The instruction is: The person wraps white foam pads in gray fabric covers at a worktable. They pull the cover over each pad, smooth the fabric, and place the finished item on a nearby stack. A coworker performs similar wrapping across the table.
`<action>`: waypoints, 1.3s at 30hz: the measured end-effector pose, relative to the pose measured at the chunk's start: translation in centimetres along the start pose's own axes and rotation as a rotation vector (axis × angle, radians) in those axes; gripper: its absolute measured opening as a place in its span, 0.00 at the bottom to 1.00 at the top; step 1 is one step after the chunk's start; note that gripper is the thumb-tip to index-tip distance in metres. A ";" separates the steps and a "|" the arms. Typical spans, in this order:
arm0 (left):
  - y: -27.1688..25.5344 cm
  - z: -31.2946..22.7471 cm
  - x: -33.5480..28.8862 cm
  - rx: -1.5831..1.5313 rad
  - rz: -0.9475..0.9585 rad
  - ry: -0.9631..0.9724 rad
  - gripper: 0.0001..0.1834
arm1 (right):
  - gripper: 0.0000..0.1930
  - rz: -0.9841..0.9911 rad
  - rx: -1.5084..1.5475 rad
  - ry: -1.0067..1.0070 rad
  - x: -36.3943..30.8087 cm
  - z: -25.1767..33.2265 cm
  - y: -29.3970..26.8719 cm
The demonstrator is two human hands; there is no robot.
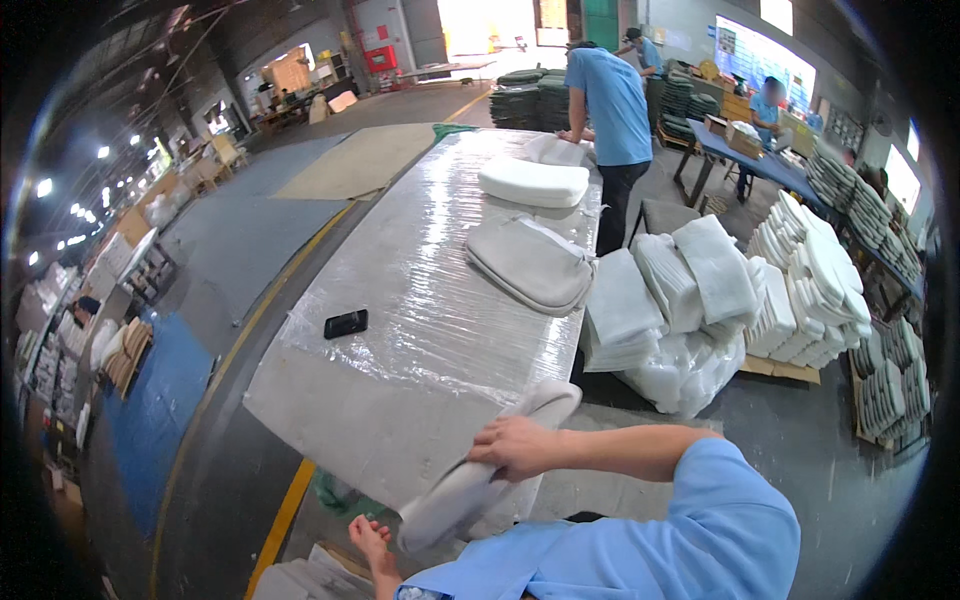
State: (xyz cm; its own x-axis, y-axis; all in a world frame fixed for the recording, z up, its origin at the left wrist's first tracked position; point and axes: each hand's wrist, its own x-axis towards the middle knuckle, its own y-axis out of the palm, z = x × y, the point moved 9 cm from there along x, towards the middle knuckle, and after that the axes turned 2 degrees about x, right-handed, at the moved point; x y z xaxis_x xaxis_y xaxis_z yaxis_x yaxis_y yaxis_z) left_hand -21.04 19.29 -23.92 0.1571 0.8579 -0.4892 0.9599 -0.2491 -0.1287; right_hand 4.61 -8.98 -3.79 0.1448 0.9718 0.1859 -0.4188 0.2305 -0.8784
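My right hand point(515, 447) is closed on the upper edge of a light grey seat cushion point(440, 505), its fingers wrapped over the rim. The cushion stands tilted on edge at the near end of the long table point(340, 400), against my body. Just left of the cushion's lower end is my left hand point(370, 540), apart from it, fingers loosely curled and separated with nothing seen in them. Farther up the table lies another grey cushion point(525, 265), with a white foam pad point(535, 184) beyond it.
Clear plastic film covers much of the table, and a black phone point(346, 324) lies on its left part. A co-worker point(610, 105) leans over the far end. Stacked white pads point(620, 300) and a plastic bag point(685, 375) stand along the right side. A green bundle point(335, 492) sits below the near-left corner.
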 end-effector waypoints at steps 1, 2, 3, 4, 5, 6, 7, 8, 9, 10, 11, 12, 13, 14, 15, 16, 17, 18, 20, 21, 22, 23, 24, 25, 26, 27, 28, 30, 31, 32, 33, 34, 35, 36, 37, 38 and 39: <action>-0.4 0.2 -0.6 -0.010 0.048 0.013 0.13 | 0.27 -0.088 0.053 0.041 -1.0 -0.4 -1.9; -0.4 0.3 -1.4 -0.021 0.099 0.023 0.14 | 0.27 -0.171 0.106 0.087 -2.4 -0.8 -3.8; -0.7 0.3 -2.2 -0.035 0.142 0.033 0.14 | 0.26 -0.291 0.187 0.151 -4.0 -1.1 -6.1; 0.9 0.3 -3.6 -0.037 0.200 0.078 0.10 | 0.24 -0.379 0.186 0.231 -6.1 -2.1 -7.6; 2.6 -0.1 -5.1 -0.051 0.295 0.126 0.09 | 0.22 -0.469 0.324 0.308 -7.8 -2.3 -8.9; 4.2 -1.1 -6.7 -0.056 0.389 0.188 0.09 | 0.21 -0.548 0.617 0.439 -9.3 -3.6 -8.5; 7.2 -2.5 -9.2 -0.048 0.504 0.269 0.11 | 0.20 -0.623 0.891 0.602 -11.5 -4.7 -7.0; 10.1 -4.2 -12.0 -0.039 0.621 0.361 0.12 | 0.20 -0.720 1.013 0.579 -12.7 -4.7 -6.6; 13.0 -5.8 -14.2 -0.059 0.698 0.499 0.14 | 0.20 -0.822 1.134 0.554 -13.8 -4.7 -6.1; 15.2 -7.6 -16.4 -0.072 0.767 0.643 0.17 | 0.20 -0.922 1.265 0.520 -14.7 -4.5 -5.3; 17.2 -8.8 -18.1 0.021 0.782 0.703 0.19 | 0.20 -0.991 1.323 0.577 -15.6 -4.3 -4.0; 19.6 -9.9 -20.0 0.110 0.815 0.758 0.22 | 0.20 -1.075 1.368 0.642 -16.6 -3.9 -2.8; 21.6 -10.9 -21.9 0.095 0.890 0.754 0.23 | 0.20 -1.161 1.420 0.705 -17.5 -3.4 -1.6; 23.3 -11.8 -23.6 0.082 0.961 0.748 0.24 | 0.24 -1.154 1.479 0.694 -17.5 -2.3 -1.0; 24.8 -12.4 -24.9 0.069 1.035 0.743 0.25 | 0.26 -1.186 1.514 0.714 -17.6 -1.3 -0.4; 25.7 -12.9 -25.2 0.140 1.030 0.778 0.24 | 0.29 -1.218 1.549 0.730 -17.3 -0.1 0.1; 27.0 -13.0 -25.3 0.209 1.036 0.806 0.23 | 0.31 -1.261 1.577 0.753 -17.7 0.8 0.8; 28.1 -13.0 -25.4 0.277 1.042 0.836 0.22 | 0.37 -1.239 1.566 0.633 -17.4 1.2 0.9; 30.7 -11.5 -24.6 0.230 1.205 0.557 0.20 | 0.37 -1.192 1.592 0.670 -16.9 1.9 2.4; 31.9 -10.8 -24.1 0.213 1.276 0.412 0.20 | 0.37 -1.169 1.606 0.687 -16.6 2.1 3.1; 32.5 -10.1 -21.7 0.332 1.301 0.276 0.18 | 0.38 -1.089 1.664 0.712 -15.4 2.7 3.9; 33.1 -9.2 -21.4 0.448 1.325 0.291 0.18 | 0.39 -1.070 1.679 0.747 -14.9 3.3 4.3; 33.8 -8.4 -21.0 0.564 1.349 0.310 0.18 | 0.39 -1.053 1.696 0.778 -14.3 3.9 4.8; 34.4 -7.9 -20.7 0.686 1.377 0.338 0.18 | 0.40 -1.045 1.712 0.802 -13.6 4.3 5.1; 34.5 -5.9 -20.0 0.754 1.443 0.197 0.19 | 0.41 -0.992 1.734 0.758 -12.2 4.7 5.7; 34.7 -4.9 -19.4 0.780 1.512 0.129 0.19 | 0.41 -0.958 1.686 0.740 -11.3 4.9 5.9; 34.3 -3.6 -19.3 0.817 1.572 0.033 0.20 | 0.41 -0.926 1.651 0.740 -10.5 5.2 6.3; 32.8 -1.6 -18.7 0.898 1.655 -0.159 0.21 | 0.41 -0.842 1.577 0.717 -8.6 6.1 6.8; 32.3 -0.7 -18.7 0.948 1.687 -0.248 0.22 | 0.41 -0.852 1.563 0.703 -8.2 6.0 7.6; 32.1 0.1 -18.9 1.008 1.713 -0.313 0.22 | 0.40 -0.868 1.542 0.698 -8.1 5.7 8.6; 31.6 0.9 -19.0 1.074 1.726 -0.371 0.22 | 0.40 -0.880 1.522 0.691 -8.0 5.6 9.8; 31.3 1.1 -18.6 1.129 1.722 -0.409 0.23 | 0.40 -0.914 1.528 0.719 -7.8 5.8 10.6; 31.3 1.2 -18.3 1.182 1.726 -0.406 0.23 | 0.40 -0.948 1.522 0.746 -7.9 5.9 10.9; 31.5 1.4 -18.0 1.224 1.731 -0.372 0.23 | 0.40 -0.978 1.518 0.774 -8.1 5.9 11.3; 31.9 1.5 -17.6 1.259 1.745 -0.308 0.24 | 0.38 -0.935 1.498 0.807 -8.2 5.9 11.7; 32.6 1.5 -16.4 1.277 1.756 -0.207 0.24 | 0.36 -0.874 1.473 0.830 -8.4 5.8 12.1; 33.6 1.7 -15.7 1.281 1.797 -0.023 0.24 | 0.35 -0.808 1.449 0.850 -8.5 5.8 12.6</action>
State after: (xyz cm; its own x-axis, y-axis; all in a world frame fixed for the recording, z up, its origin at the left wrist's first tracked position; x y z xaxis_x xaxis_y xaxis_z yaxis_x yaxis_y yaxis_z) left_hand 8.36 -3.35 -22.07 0.4331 -0.5524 -0.7122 -0.7799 -0.6257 0.0110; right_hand -7.08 -14.07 -13.85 0.8341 0.4425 -0.3295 -0.3032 0.8666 0.3962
